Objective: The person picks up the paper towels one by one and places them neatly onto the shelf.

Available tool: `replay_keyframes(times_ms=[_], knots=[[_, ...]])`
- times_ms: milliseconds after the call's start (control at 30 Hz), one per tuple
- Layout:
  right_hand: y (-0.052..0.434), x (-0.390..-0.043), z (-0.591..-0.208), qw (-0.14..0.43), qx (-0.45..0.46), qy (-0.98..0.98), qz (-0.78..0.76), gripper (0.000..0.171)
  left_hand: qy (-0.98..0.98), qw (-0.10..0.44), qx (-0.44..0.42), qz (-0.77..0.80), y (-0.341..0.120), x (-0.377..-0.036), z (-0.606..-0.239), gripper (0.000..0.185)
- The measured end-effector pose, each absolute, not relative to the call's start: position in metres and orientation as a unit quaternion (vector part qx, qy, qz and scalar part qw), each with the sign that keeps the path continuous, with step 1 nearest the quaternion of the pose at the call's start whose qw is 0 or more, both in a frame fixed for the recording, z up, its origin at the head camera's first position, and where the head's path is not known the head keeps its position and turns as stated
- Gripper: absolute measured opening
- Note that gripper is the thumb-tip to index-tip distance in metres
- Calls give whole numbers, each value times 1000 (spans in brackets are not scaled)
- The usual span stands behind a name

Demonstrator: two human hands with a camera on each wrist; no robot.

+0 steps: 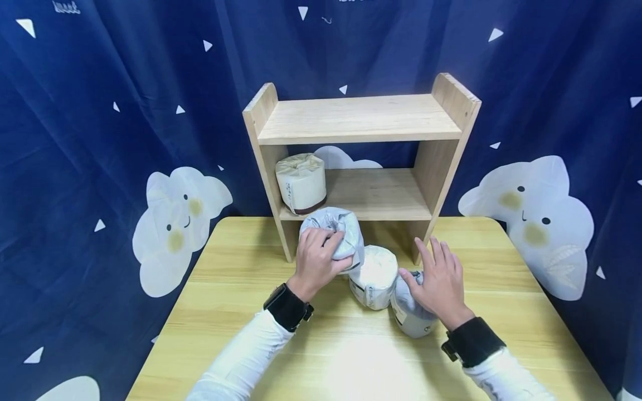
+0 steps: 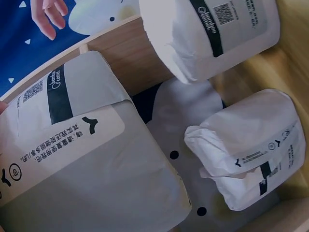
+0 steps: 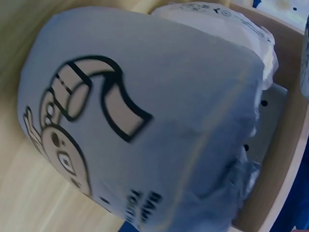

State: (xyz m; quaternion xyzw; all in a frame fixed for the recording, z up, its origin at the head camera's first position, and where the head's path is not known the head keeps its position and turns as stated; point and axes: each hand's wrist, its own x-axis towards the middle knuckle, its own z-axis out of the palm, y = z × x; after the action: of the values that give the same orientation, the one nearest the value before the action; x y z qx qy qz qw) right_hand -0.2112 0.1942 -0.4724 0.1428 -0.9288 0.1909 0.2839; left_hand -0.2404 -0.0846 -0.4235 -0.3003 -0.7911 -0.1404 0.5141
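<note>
My left hand grips a grey-wrapped paper roll, fingers curled over its top, in front of the lower board of a wooden shelf. That roll fills the left wrist view. My right hand rests with straight, spread fingers on a second grey-wrapped roll standing on the table; its printed wrapper fills the right wrist view. A white-wrapped roll stands between the two. A cream-wrapped roll sits at the left end of the lower shelf board.
The shelf stands at the back of a light wooden table; its top board is bare. A dark blue curtain with white clouds hangs behind and around the table. Two more wrapped rolls show in the left wrist view.
</note>
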Motion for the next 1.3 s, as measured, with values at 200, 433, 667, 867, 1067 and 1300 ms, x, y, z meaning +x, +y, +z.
replay_keyframes(times_ms=[200,433,667,867,1067,1300], knots=[[196,-214,-463,303,151,-922,189,77,-786,519,-306,-142,-81,-244,-416,45],[196,-215,-454,301,154,-921,194,75,-781,527,-307,-134,-75,-251,-407,45],[195,-214,-449,297,153,-919,207,74,-782,528,-302,-134,-74,-256,-403,43],[194,-212,-454,298,154,-918,212,72,-778,534,-303,-135,-72,-257,-400,40],[195,-211,-453,289,149,-922,212,73,-778,532,-303,-137,-67,-258,-391,41],[196,-213,-449,297,150,-920,205,73,-779,528,-305,-148,-64,-263,-385,41]])
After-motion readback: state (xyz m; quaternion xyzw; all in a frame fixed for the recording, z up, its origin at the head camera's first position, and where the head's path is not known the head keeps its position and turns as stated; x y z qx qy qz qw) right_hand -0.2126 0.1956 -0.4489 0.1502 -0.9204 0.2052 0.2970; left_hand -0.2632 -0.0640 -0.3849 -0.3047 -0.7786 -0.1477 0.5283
